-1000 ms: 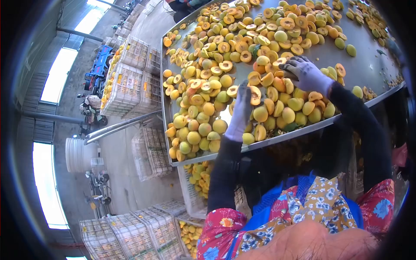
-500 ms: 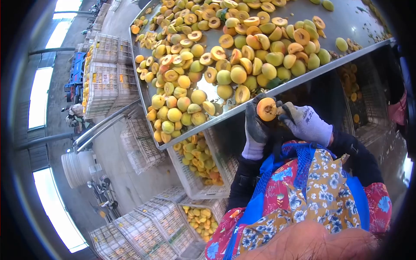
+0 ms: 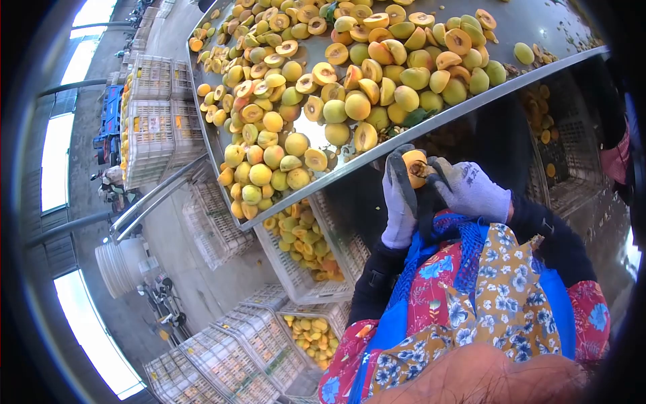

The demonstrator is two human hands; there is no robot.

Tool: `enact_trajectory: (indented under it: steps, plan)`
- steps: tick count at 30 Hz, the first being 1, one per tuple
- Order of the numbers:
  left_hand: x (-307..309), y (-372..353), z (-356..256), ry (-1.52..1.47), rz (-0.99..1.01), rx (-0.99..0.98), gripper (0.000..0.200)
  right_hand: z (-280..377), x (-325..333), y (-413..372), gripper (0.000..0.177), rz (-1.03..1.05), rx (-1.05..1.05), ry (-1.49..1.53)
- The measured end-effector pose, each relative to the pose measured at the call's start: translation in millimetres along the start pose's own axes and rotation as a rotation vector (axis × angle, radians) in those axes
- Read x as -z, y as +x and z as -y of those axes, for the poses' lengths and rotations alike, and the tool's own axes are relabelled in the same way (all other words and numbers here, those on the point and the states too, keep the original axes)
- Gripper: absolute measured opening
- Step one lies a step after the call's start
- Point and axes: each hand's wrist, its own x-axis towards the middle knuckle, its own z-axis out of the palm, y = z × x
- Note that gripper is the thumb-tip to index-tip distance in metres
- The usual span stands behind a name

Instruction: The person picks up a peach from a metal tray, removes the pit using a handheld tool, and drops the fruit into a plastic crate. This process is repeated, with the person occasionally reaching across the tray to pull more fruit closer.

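Just below the metal table's edge, my left hand [image 3: 400, 198], in a grey and white glove, is wrapped round a halved yellow-orange fruit [image 3: 415, 168] with its cut face showing. My right hand [image 3: 468, 188], gloved the same way, is closed at the fruit's right side, its fingertips against the cut face. Whatever is between those fingertips is too small to make out. Beyond both hands, whole and halved fruits [image 3: 357, 106] lie heaped on the metal table [image 3: 313, 187].
Below the table, a crate [image 3: 299, 286] holds fruit halves, with another fruit-filled crate [image 3: 316, 313] nearer me. Stacked crates [image 3: 149, 128] stand at the left, near white buckets [image 3: 120, 268]. A further crate [image 3: 575, 148] is under the table at the right.
The fruit half has turned and tilted in my left hand, and my right fingers have moved closer against it. The view has shifted slightly, so the table appears further left and higher.
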Motion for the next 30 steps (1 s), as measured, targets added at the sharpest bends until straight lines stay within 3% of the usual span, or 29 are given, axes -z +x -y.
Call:
enact_trajectory:
  steps: [7, 13, 16, 19, 21, 23, 24, 27, 30]
  plan:
    - [-15.2, 2.7, 4.1, 0.113, -0.074, -0.143, 0.038, -8.0, -10.0, 0.1, 0.025, 0.061, -0.137, 0.282]
    - [-12.7, 8.2, 11.0, 0.664, -0.149, -0.316, 0.025, -11.3, -21.3, -0.8, 0.030, -0.005, -0.145, 0.340]
    - [-14.8, 6.1, 10.1, 0.749, -0.158, -0.304, 0.024, -23.6, -32.6, -0.3, 0.032, -0.058, -0.053, 0.532]
    - [-30.8, -1.6, -0.1, 0.533, -0.191, -0.095, 0.023, -28.5, -26.0, 1.3, 0.034, 0.243, -0.389, 0.991]
    - [-27.6, -0.1, -0.2, 0.484, -0.158, -0.171, 0.023, -23.7, -12.2, 0.6, 0.034, 0.319, -0.516, 1.041]
    - [-20.4, 5.7, 5.7, 0.547, -0.137, -0.226, 0.024, -19.0, -8.3, 3.6, 0.031, 0.310, -0.472, 0.985]
    - [-14.1, 10.9, 9.5, 0.641, -0.125, -0.238, 0.024, -18.1, -11.6, 2.0, 0.033, 0.188, -0.282, 0.714]
    - [-7.2, 10.9, 17.2, 0.759, -0.119, -0.202, 0.026, -26.9, -31.7, 2.9, 0.037, 0.113, -0.239, 0.717]
    - [-18.1, 0.6, 13.6, 0.587, -0.123, -0.163, 0.029, -16.5, -1.0, 0.0, 0.038, 0.398, -0.626, 1.237]
